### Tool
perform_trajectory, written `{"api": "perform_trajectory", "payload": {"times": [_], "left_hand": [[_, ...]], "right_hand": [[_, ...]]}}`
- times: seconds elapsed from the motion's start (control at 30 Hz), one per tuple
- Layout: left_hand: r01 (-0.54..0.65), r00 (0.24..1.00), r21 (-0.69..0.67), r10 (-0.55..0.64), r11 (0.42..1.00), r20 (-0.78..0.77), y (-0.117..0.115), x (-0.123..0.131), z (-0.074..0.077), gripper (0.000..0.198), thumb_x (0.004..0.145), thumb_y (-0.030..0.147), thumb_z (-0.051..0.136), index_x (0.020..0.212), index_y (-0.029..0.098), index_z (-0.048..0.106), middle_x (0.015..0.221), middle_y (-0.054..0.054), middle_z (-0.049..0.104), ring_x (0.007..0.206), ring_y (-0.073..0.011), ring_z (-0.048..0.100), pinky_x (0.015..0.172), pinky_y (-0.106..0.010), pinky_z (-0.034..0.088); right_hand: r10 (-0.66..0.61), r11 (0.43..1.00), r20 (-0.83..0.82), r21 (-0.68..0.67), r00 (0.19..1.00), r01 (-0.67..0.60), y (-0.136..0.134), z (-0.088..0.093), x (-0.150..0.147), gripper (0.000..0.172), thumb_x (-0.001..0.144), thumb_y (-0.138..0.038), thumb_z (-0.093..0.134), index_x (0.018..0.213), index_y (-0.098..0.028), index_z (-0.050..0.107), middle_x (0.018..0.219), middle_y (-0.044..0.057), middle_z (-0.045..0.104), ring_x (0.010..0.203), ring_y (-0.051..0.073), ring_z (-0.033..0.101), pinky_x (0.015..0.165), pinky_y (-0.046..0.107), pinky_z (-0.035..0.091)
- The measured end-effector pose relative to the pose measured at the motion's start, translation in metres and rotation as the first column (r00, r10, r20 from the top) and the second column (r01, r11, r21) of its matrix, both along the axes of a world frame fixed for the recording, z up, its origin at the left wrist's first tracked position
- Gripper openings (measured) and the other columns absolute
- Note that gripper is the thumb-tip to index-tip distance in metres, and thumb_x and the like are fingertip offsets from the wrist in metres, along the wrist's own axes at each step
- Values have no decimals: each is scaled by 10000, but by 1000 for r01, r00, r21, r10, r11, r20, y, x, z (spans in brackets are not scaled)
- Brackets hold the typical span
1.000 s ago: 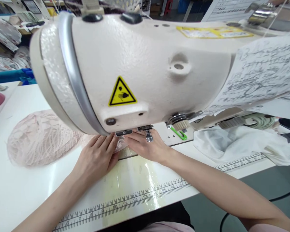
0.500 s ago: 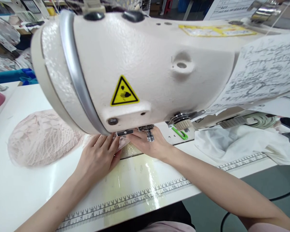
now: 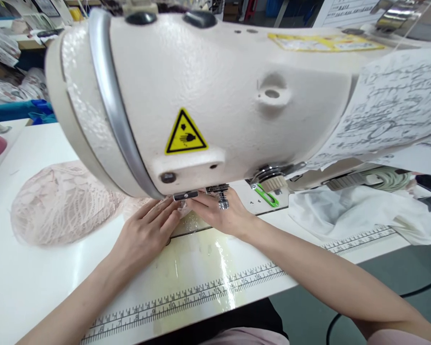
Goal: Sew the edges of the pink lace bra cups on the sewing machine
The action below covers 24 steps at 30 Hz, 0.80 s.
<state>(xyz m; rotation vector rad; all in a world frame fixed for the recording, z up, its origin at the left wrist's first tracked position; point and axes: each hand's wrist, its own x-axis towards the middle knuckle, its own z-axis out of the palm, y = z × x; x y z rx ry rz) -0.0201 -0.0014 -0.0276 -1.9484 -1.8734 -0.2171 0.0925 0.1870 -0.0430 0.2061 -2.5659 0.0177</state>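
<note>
Pale pink lace fabric [image 3: 66, 206] lies gathered on the table to the left and runs under the head of the sewing machine [image 3: 208, 91]. My left hand [image 3: 149, 223] rests on the lace strip with its fingers stretched forward, close to the needle area. From the other side my right hand [image 3: 224, 213] reaches in, fingers extended to the left against the fabric edge. Its fingertips are partly hidden behind the machine's metal parts. Needle and presser foot are out of sight under the head.
A printed ruler [image 3: 187, 302] runs along the table's front edge. White cloth [image 3: 359, 213] lies at the right, beside a coil of pale cord [image 3: 390, 179]. A green tool [image 3: 266, 195] sits by the machine bed. Handwritten paper [image 3: 391, 105] hangs on the machine arm.
My left hand has flattened, and its thumb has come forward next to the fingers, close to the right fingertips. My right hand stays in nearly the same place.
</note>
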Motion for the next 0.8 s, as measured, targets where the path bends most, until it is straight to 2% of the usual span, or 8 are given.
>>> {"api": "perform_trajectory", "payload": {"times": [0.07,0.13,0.37,0.53,0.6,0.7,0.8], "left_hand": [[-5,1000,-10,5,1000,-3,0,-2,1,208,905,92,488,1047,100,640,1167,-117,692,1068,-251,667,892,-396,546],[-16,1000,-20,15,1000,-20,1,-4,3,174,901,96,501,1002,88,642,1139,-127,702,1052,-254,674,882,-398,544],[-43,998,-6,42,999,-37,2,-6,4,181,923,123,465,918,98,644,1097,-131,716,978,-236,699,833,-380,539],[-76,997,12,76,997,9,2,-6,3,196,891,129,471,981,125,645,1102,-114,716,936,-235,702,860,-392,520],[-99,994,15,98,995,52,1,-5,2,219,870,136,494,1045,119,625,1113,-119,710,948,-243,694,903,-411,501],[-130,985,50,123,990,120,-3,-1,3,270,851,171,565,1113,108,573,1058,-113,714,927,-243,678,945,-429,472],[-138,977,74,123,988,177,-6,2,5,190,856,181,592,1041,153,560,879,-48,711,779,-199,660,935,-429,451]], "right_hand": [[-36,995,-59,94,998,41,-4,2,2,292,860,36,430,858,-188,618,866,-38,685,618,93,503,522,309,281],[-40,990,-87,131,995,51,-6,4,2,264,858,29,459,817,-184,610,822,-52,669,617,88,504,532,299,289],[-14,994,-97,104,995,24,-10,3,2,178,885,-43,527,860,-188,626,863,-37,677,710,104,559,631,294,374],[-12,998,-115,65,993,19,-12,0,1,166,890,-47,531,853,-188,611,875,-25,678,741,106,570,686,300,368],[20,1000,-110,5,994,-19,-11,-2,-2,161,894,-59,511,847,-190,593,854,-30,670,728,104,560,645,293,344],[151,982,-49,-110,987,-156,-8,-6,-6,163,920,-102,455,838,-195,560,808,-34,644,681,97,515,593,271,328],[267,948,-38,-169,963,-269,-7,-10,-7,178,905,-71,422,833,-192,531,781,-33,621,697,96,492,602,248,355]]}}
